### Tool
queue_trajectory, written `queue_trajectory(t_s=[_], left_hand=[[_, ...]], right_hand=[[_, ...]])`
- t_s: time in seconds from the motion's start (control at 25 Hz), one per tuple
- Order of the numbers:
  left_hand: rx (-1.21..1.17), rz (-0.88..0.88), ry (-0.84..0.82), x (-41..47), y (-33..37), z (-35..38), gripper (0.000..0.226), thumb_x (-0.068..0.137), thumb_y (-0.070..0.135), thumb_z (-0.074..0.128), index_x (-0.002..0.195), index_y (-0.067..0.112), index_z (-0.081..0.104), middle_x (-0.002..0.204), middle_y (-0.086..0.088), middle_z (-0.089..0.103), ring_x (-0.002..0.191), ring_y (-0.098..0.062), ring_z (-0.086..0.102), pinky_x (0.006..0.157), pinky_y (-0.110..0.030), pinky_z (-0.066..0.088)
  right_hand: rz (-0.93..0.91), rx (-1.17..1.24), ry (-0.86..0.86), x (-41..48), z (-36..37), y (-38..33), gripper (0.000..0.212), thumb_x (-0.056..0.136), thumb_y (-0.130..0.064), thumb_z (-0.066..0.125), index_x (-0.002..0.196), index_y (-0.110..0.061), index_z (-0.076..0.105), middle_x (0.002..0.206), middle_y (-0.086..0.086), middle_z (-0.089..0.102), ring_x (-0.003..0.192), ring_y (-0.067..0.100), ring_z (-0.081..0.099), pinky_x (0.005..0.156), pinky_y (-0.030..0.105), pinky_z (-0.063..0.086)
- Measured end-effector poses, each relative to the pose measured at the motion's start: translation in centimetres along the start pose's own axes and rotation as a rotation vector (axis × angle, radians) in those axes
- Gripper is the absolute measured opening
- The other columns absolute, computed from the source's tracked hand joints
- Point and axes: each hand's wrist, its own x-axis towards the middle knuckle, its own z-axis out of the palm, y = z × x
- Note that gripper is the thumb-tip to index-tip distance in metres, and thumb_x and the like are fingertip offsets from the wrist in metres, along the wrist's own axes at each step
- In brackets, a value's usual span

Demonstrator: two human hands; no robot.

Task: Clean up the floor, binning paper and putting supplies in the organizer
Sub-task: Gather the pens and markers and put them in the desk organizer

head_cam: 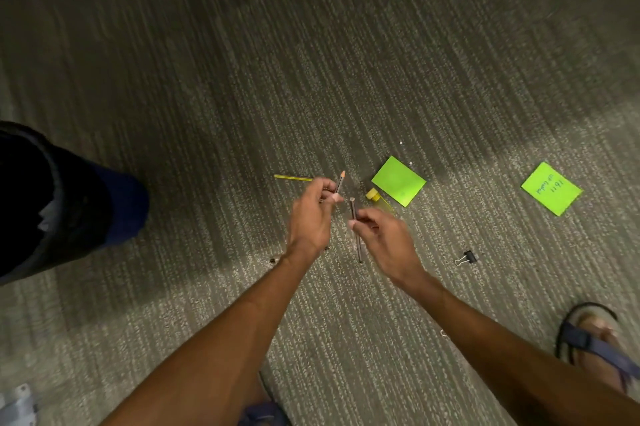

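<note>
My left hand (313, 214) is shut on a grey pencil (339, 181) whose sharpened tip points away from me. Just right of it, my right hand (382, 238) grips a second grey pencil (358, 247) that hangs lengthwise over the carpet. A yellow striped pencil (292, 178) lies on the floor beyond my left hand. Two green sticky notes lie on the carpet: a blank one (398, 180) and one with writing (551, 188) farther right. A yellow highlighter (375, 196) rests beside the blank note. A black binder clip (467, 257) lies to the right of my right wrist.
A dark bin (52, 204) with a black liner and some paper inside stands at the left. My sandalled right foot (595, 342) is at the lower right. A small object (274, 260) lies by my left wrist. Grey striped carpet (242, 62) stretches ahead.
</note>
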Motion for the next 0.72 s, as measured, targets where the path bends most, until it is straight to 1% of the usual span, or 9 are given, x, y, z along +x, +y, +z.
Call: queue_trajectory(t_s=[0.08, 0.12, 0.2, 0.24, 0.36, 0.44, 0.56, 0.64, 0.72], left_hand=[[-0.158, 0.009, 0.029, -1.4, 2.9, -1.0, 0.013, 0.098, 0.016, 0.056, 0.110, 0.019, 0.060, 0.099, 0.007, 0.073, 0.089, -0.016, 0.069, 0.082, -0.041, 0.058], [-0.218, 0.029, 0.053, -2.1, 4.4, -1.8, 0.013, 0.097, 0.016, 0.056, 0.109, 0.018, 0.061, 0.097, 0.010, 0.071, 0.090, -0.012, 0.068, 0.083, -0.041, 0.057], [-0.304, 0.074, 0.097, -3.3, 7.8, -3.4, 0.012, 0.096, 0.013, 0.058, 0.106, 0.018, 0.063, 0.096, 0.014, 0.069, 0.088, -0.001, 0.065, 0.084, -0.036, 0.057], [-0.345, 0.095, 0.116, -3.9, 9.6, -4.4, 0.013, 0.095, 0.009, 0.058, 0.105, 0.016, 0.064, 0.097, 0.012, 0.070, 0.088, -0.001, 0.065, 0.083, -0.032, 0.056], [-0.423, 0.136, 0.164, -5.7, 14.6, -8.1, 0.021, 0.094, 0.006, 0.058, 0.106, 0.016, 0.071, 0.101, 0.007, 0.075, 0.093, -0.002, 0.068, 0.084, -0.023, 0.054], [-0.468, 0.158, 0.192, -6.7, 17.8, -10.9, 0.027, 0.094, 0.007, 0.059, 0.111, 0.020, 0.074, 0.106, 0.010, 0.076, 0.101, -0.004, 0.069, 0.089, -0.024, 0.055], [-0.486, 0.234, 0.307, -8.3, 22.7, -15.3, 0.032, 0.093, 0.004, 0.060, 0.120, 0.017, 0.071, 0.120, 0.009, 0.070, 0.114, 0.000, 0.063, 0.101, -0.020, 0.049], [-0.418, 0.281, 0.423, -9.1, 26.1, -18.3, 0.037, 0.093, -0.001, 0.058, 0.125, 0.016, 0.067, 0.129, 0.005, 0.065, 0.121, 0.002, 0.058, 0.106, -0.020, 0.045], [-0.323, 0.353, 0.532, -9.9, 29.5, -22.0, 0.043, 0.092, -0.007, 0.056, 0.129, 0.013, 0.064, 0.134, 0.004, 0.061, 0.125, 0.001, 0.056, 0.109, -0.021, 0.043]], right_hand=[[0.060, 0.293, 0.098, 0.3, -1.6, -3.7, 0.015, 0.098, -0.027, 0.059, 0.106, -0.024, 0.071, 0.095, -0.007, 0.071, 0.088, 0.012, 0.067, 0.077, 0.032, 0.055], [0.073, 0.410, 0.130, 0.4, -2.6, -6.0, 0.017, 0.097, -0.023, 0.060, 0.109, -0.024, 0.072, 0.098, -0.006, 0.075, 0.092, 0.013, 0.070, 0.081, 0.034, 0.057], [0.083, 0.534, 0.179, 0.5, -4.7, -10.1, 0.020, 0.096, -0.019, 0.062, 0.110, -0.028, 0.073, 0.102, -0.006, 0.077, 0.096, 0.014, 0.073, 0.081, 0.033, 0.060], [0.084, 0.567, 0.186, 0.5, -5.8, -12.2, 0.021, 0.095, -0.018, 0.063, 0.111, -0.028, 0.074, 0.103, -0.006, 0.077, 0.096, 0.014, 0.073, 0.078, 0.029, 0.060], [0.075, 0.638, 0.146, 0.4, -9.4, -18.5, 0.023, 0.095, -0.012, 0.064, 0.115, -0.018, 0.074, 0.104, 0.001, 0.078, 0.097, 0.018, 0.074, 0.074, 0.023, 0.058], [0.045, 0.648, 0.107, 0.5, -11.8, -22.8, 0.023, 0.094, -0.010, 0.064, 0.114, -0.014, 0.074, 0.105, 0.006, 0.077, 0.101, 0.025, 0.073, 0.080, 0.029, 0.060], [-0.036, 0.640, 0.052, 0.9, -14.8, -29.9, 0.022, 0.092, -0.005, 0.064, 0.107, -0.015, 0.076, 0.103, 0.010, 0.077, 0.103, 0.027, 0.072, 0.089, 0.039, 0.058], [-0.095, 0.598, 0.013, 1.5, -16.4, -35.1, 0.022, 0.092, -0.002, 0.062, 0.107, -0.011, 0.076, 0.103, 0.011, 0.077, 0.103, 0.026, 0.072, 0.095, 0.047, 0.057], [-0.171, 0.512, 0.014, 1.8, -18.1, -41.0, 0.022, 0.091, -0.003, 0.063, 0.107, -0.012, 0.076, 0.101, 0.005, 0.078, 0.101, 0.023, 0.073, 0.095, 0.051, 0.056]])
